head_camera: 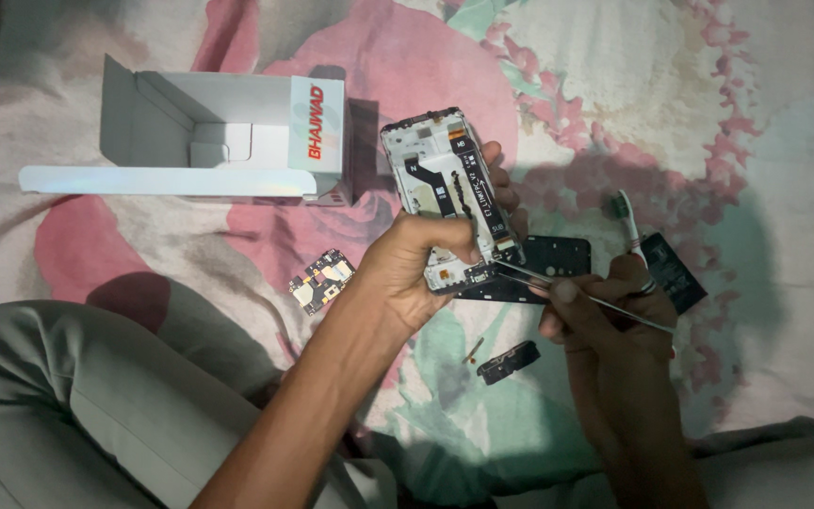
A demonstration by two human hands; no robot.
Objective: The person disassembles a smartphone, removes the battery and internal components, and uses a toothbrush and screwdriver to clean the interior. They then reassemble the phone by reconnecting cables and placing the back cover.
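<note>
At centre frame, the left hand (407,269) grips an opened phone frame (447,193) by its lower edge, tilting the exposed inside toward the camera, apparently so that the work area stays in sight. The right hand (605,311) pinches thin metal tweezers (577,294), tips touching the frame's bottom end. On the floral bedsheet (765,113) lie a black back cover (553,259) just beneath the frame, a circuit board (320,281) left of the wrist, a small black part (509,361) below, a toothbrush (628,221), and an open white box (228,137) at upper left.
</note>
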